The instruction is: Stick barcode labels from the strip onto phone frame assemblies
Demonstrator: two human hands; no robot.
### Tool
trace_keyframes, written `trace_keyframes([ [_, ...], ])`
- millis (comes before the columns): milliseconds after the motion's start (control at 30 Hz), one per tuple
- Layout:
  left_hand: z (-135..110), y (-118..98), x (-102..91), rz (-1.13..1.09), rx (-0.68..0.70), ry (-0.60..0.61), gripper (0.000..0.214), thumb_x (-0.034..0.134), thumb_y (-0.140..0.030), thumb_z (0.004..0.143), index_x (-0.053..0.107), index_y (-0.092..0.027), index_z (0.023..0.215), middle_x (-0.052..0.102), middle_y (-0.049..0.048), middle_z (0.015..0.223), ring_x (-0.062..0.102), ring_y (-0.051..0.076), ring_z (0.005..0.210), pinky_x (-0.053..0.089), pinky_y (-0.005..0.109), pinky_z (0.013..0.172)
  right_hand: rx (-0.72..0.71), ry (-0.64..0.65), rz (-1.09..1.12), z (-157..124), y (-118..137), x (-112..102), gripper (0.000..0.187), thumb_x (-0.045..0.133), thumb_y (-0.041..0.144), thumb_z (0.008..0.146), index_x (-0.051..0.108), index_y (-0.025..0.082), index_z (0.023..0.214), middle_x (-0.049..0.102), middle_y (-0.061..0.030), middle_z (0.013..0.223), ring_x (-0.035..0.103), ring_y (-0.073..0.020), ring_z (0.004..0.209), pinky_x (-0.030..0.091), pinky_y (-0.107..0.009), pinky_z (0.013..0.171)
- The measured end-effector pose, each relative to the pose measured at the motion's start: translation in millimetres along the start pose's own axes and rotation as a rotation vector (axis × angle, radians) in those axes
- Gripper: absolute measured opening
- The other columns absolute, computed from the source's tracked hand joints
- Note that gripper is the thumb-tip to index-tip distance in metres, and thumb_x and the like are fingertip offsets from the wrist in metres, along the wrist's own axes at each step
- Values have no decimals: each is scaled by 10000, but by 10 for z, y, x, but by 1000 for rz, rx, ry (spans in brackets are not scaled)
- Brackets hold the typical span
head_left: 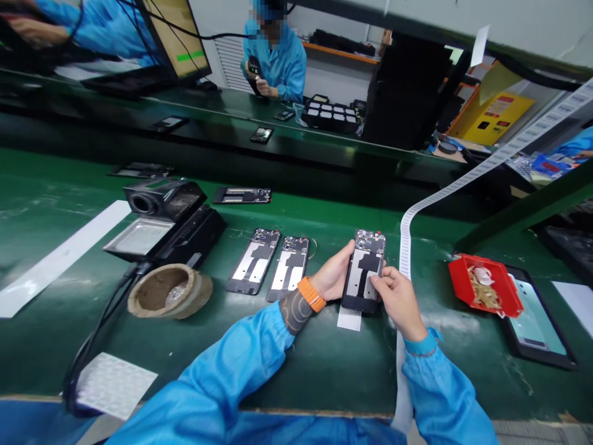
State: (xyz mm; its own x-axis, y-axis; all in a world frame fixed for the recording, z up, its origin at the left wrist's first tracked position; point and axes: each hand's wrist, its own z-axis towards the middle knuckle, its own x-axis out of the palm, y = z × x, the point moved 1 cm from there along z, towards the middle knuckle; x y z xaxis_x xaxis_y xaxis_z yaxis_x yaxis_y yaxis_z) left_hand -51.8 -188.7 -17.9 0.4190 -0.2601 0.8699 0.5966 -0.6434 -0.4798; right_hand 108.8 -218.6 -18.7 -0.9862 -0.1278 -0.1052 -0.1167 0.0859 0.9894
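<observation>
Open phone (365,264) is gripped by the left hand (333,273) above the green tabletop (324,364); the right hand (400,301) touches its front, pinching or not, I cannot tell.

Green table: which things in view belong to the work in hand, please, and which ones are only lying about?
Likely in the work:
opened phone, held in left hand, right hand touching it
two similar phones left of it

Seemingly just lying about:
brown bowl
red bin
black device
</observation>
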Motion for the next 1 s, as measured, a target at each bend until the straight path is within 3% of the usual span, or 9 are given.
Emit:
trace_keyframes([
  [233, -14, 1, 28, 26, 20, -14, 638, 385, -627, 955, 623, -101, 1227, 691, 180, 1138, 650, 299, 1070, 457, 453, 982, 15, 40, 20, 14, -1, 9, 403, 700, 561, 787, 504, 209, 779, 587, 45, 587, 450, -94, 497, 334, -214, 482],
  [300, -23, -56, 15, 78, 112, -90, 556, 476, -601, 932, 627, -133, 1190, 706, 144, 1082, 672, 266, 998, 494, 418, 931, 8, 57, -11, 20, -8, -26, 397, 690, 569, 793, 536, 203, 800, 567, 48, 578, 452, -99, 501, 339, -216, 486],
  [400, -92, -229, -58, 316, 215, -315, 380, 636, -519, 862, 627, -176, 1027, 702, 50, 850, 682, 179, 727, 552, 312, 696, 21, 124, -84, 23, 3, -113, 408, 666, 588, 804, 620, 187, 865, 590, 26, 609, 498, -124, 541, 367, -229, 502],
  [467, -184, -367, -108, 543, 124, -385, 330, 707, -468, 807, 599, -172, 906, 659, 10, 699, 636, 137, 549, 500, 229, 515, 45, 197, -138, 28, 27, -179, 434, 660, 600, 799, 676, 178, 898, 650, -10, 681, 559, -157, 607, 410, -248, 538],
  [633, -318, -617, -146, 818, -263, -164, 390, 834, -406, 670, 548, -184, 816, 632, -3, 552, 535, 114, 357, 324, 160, 338, 131, 398, -177, 77, 16, -315, 473, 671, 625, 756, 757, 190, 920, 732, -68, 801, 661, -253, 729, 506, -324, 634],
  [667, -279, -676, -158, 838, -286, -183, 378, 844, -381, 658, 552, -181, 791, 633, 0, 546, 534, 118, 359, 319, 164, 334, 131, 366, -170, 107, -22, -350, 487, 675, 638, 737, 763, 196, 921, 739, -75, 819, 673, -267, 751, 523, -338, 655],
  [733, -117, -862, -196, 892, -263, -285, 308, 826, -329, 687, 575, -159, 740, 638, 21, 550, 537, 124, 370, 316, 175, 336, 98, 169, -155, 204, -137, -445, 535, 650, 670, 723, 762, 202, 956, 743, -82, 823, 685, -280, 772, 548, -354, 681],
  [867, 418, -1518, -259, 993, 6, -543, 254, 644, -318, 898, 611, -101, 771, 649, 40, 646, 528, 82, 443, 396, 187, 425, 32, -339, -277, 470, -420, -615, 593, 585, 687, 714, 714, 209, 1041, 744, -86, 791, 692, -278, 722, 557, -368, 669],
  [1000, 956, -2176, -197, 1039, 401, -712, 305, 573, -375, 961, 608, -126, 1135, 645, 67, 1034, 640, 147, 839, 562, 316, 734, -47, -373, -517, 623, -579, -488, 474, 567, 671, 683, 715, 285, 916, 730, -49, 719, 691, -273, 663, 531, -350, 597],
])
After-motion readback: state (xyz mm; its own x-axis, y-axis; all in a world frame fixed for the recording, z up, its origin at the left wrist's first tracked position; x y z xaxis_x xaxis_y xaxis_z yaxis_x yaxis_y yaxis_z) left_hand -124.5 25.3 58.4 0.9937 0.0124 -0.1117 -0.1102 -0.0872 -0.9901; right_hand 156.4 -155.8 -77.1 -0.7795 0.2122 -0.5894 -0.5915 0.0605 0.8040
